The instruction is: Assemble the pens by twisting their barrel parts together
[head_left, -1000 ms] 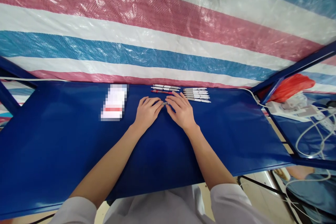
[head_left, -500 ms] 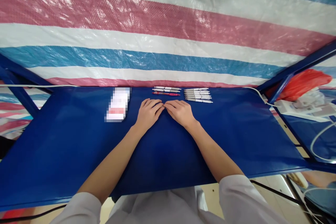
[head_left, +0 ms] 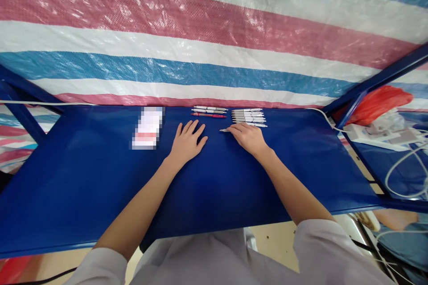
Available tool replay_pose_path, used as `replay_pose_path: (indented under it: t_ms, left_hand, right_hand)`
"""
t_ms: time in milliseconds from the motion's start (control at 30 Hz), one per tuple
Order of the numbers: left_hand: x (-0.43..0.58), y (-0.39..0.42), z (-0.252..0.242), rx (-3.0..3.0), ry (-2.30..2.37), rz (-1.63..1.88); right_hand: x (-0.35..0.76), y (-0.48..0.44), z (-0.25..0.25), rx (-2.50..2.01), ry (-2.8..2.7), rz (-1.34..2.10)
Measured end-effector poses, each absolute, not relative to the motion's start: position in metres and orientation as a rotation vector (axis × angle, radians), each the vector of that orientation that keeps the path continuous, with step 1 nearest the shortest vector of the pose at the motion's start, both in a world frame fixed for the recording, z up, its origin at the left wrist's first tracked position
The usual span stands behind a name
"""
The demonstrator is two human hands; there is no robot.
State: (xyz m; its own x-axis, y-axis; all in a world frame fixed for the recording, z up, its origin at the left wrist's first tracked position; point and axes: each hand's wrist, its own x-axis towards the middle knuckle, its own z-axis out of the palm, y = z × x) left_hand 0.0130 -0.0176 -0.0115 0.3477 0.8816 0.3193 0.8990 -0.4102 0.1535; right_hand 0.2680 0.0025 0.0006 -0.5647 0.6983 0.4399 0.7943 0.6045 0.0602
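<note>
My right hand [head_left: 250,137] is closed on a pen [head_left: 224,130], whose tip pokes out to the left of the fingers; the rest of it is hidden under the hand. Just beyond lies a row of several white pens [head_left: 248,116], side by side. My left hand [head_left: 189,141] rests flat on the blue table [head_left: 207,187], fingers spread, holding nothing. Farther back, in front of it, a red pen [head_left: 209,116] lies beside a couple of white-and-grey pens [head_left: 210,109].
A blurred-out white and red item [head_left: 146,128] lies on the table left of my left hand. Striped plastic sheeting [head_left: 200,67] hangs behind the table. At the right are a red plastic bag [head_left: 381,104] and white cables [head_left: 406,171].
My hands have parted. The right one has moved right, toward the white pens, with a pen now showing in it. The left one has opened and spread its fingers.
</note>
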Motion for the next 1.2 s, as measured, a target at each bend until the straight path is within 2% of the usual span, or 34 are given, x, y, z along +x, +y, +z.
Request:
replay_pose_path:
  t_ms: [233,1200]
  left_hand:
    - [0.011,-0.02,-0.011,-2.588,-1.712,-0.455]
    - [0.012,-0.019,-0.011,-2.605,-1.72,-0.451]
  right_hand:
    - [0.289,0.003,0.006,-1.299,-2.514,-0.52]
    - [0.31,0.015,0.005,-1.38,-2.554,-0.505]
